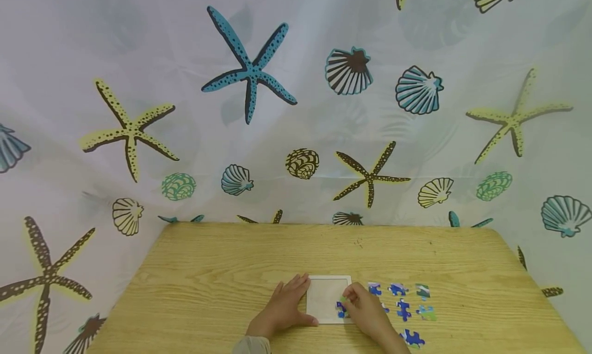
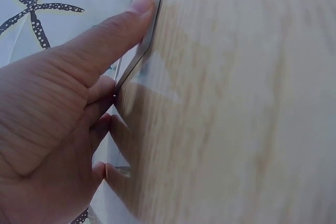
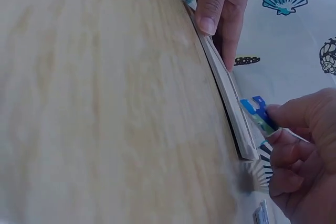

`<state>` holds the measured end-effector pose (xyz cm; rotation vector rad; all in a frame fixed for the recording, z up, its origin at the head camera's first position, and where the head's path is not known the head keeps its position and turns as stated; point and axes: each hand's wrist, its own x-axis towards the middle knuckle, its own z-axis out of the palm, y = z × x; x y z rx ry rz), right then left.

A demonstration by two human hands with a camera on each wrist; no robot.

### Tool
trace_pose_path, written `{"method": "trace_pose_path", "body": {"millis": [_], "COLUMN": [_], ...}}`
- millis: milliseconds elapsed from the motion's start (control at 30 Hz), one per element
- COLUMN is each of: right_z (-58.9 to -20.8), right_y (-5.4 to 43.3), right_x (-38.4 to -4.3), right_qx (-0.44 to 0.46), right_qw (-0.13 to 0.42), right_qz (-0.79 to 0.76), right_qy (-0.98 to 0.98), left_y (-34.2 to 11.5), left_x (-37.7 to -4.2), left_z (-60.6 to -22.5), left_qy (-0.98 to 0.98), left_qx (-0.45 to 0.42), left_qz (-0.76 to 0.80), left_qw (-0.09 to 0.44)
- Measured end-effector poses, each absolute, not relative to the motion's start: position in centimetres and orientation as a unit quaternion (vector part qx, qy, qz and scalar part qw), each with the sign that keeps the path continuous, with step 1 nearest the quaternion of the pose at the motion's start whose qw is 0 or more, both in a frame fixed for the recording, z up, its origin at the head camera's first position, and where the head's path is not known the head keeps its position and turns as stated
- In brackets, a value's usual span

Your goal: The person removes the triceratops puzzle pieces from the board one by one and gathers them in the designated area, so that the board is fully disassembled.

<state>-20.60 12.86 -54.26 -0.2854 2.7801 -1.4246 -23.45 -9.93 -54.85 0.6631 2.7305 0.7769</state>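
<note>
A shallow white puzzle frame lies on the table. My left hand rests at its left side, fingers stretched along the edge near the far corner and the straight thumb against the near edge; the left wrist view shows the thumb on the rim. My right hand pinches a blue and green jigsaw piece over the frame's near right part. In the right wrist view this puzzle piece is tilted between thumb and fingertips, just above the frame.
Several loose jigsaw pieces lie on the table right of the frame, some partly behind my right hand. The wooden table ends at a white curtain printed with starfish and shells, which hangs behind it and at both sides.
</note>
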Motion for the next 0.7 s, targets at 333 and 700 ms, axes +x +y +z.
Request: {"method": "trace_pose_path", "body": {"millis": [333,700], "right_z": [-53.5,-52.7], "right_y": [15.5,21.1], "right_x": [-20.6,-18.7], "right_qx": [-0.032,0.056], "right_qw": [-0.039,-0.006], "right_qz": [-0.490,-0.484], "right_qy": [0.870,0.873], "left_y": [-10.0,-10.3], "left_x": [-23.5,-23.6], "left_z": [-54.8,-55.0], "left_qy": [0.926,0.924], "left_qx": [0.234,0.231], "left_qz": [0.270,0.279], "left_qw": [0.119,0.121]}}
